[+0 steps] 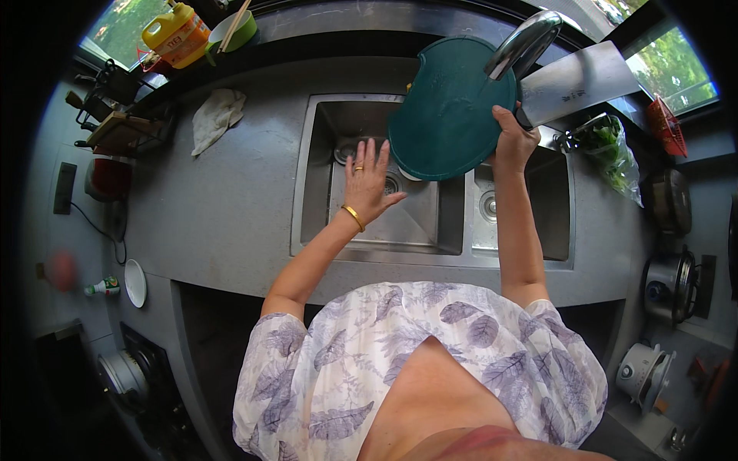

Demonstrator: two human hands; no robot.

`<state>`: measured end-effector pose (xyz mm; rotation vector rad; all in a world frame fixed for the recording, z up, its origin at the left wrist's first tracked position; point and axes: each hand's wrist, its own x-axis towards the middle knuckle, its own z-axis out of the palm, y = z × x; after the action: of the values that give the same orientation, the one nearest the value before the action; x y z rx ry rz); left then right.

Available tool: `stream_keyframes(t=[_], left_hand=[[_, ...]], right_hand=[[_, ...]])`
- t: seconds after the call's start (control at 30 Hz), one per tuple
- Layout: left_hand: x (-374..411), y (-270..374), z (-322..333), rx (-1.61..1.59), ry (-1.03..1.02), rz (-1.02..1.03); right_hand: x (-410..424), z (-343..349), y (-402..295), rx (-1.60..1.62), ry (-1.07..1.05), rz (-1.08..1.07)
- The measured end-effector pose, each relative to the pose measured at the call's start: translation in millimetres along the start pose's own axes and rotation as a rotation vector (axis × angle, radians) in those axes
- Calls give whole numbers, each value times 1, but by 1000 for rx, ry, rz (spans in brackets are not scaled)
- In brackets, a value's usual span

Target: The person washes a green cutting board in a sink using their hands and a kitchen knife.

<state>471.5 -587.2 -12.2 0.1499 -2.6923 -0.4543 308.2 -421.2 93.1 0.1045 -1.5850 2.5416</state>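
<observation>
My right hand point(515, 141) grips the edge of a round dark green cutting board point(450, 115), thumb on its face. The black handle of a cleaver point(576, 83) is in the same hand, its broad metal blade pointing up and to the right. The board is raised over the double stainless steel sink point(383, 256), below the chrome faucet point(522, 43). My left hand point(367, 181) is empty above the left basin, fingers spread, close to the board's left edge. A ring and a gold bangle are on it. Something white under the board is mostly hidden.
A white cloth point(218, 118) lies on the counter point(230, 213) at left. A bag of leafy greens point(611, 150) sits right of the sink. On the back ledge stand a yellow jug point(179, 37) and a green bowl point(242, 29) with chopsticks. A knife rack point(115, 129) is far left.
</observation>
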Motion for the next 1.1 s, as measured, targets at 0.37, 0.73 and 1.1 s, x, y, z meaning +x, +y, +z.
stream_keyframes(t=[0.37,0.73,1.1], left_hand=[[-27,12,7,-644,399,-104],[-65,-34,-14,-958,623,-742],[-71,-36,-14,-1102,643,-767]], right_hand=[[-62,0,41,128,-32,271],[-26,11,62,83,-515,517],[61,3,35,147,-847,664]])
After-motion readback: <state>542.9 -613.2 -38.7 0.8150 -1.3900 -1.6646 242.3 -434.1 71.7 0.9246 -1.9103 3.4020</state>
